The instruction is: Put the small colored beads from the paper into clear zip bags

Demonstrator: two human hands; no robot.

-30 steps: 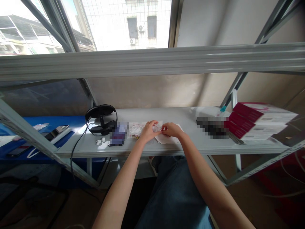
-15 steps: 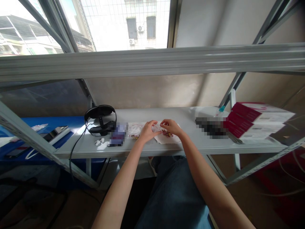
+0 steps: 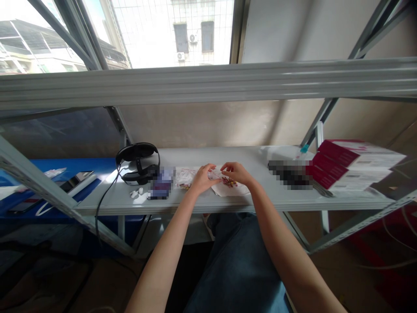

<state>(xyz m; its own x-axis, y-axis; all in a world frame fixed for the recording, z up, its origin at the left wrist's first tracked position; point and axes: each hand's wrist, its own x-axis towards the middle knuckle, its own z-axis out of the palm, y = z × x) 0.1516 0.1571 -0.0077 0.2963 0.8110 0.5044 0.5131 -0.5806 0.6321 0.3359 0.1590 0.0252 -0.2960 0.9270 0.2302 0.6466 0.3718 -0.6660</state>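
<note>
My left hand [image 3: 203,179] is curled over the shelf top, thumb and fingers rounded about a pale, see-through bit that looks like plastic film; its kind is unclear. Facing it, my right hand [image 3: 238,173] has its fingers bent and its tips drawn together near the left fingertips. Whatever they pinch is too small to see. Below the right hand lies a white paper sheet [image 3: 224,190], bearing a heap of small red and yellow pieces [image 3: 230,182], like beads or capsules. Left of my left hand rests a clear plastic bag [image 3: 184,177] with similar small pieces by its lower edge.
A black headset [image 3: 138,167] with a cable, white earbuds [image 3: 136,193] and a blurred purple item [image 3: 162,183] are on the left. On the right are a blurred dark object [image 3: 289,174] and stacked red-and-white boxes [image 3: 353,167]. A metal beam [image 3: 208,86] crosses above.
My right hand has shifted slightly to the right, so the gap between the hands is a little wider. My left hand keeps almost the same place and shape.
</note>
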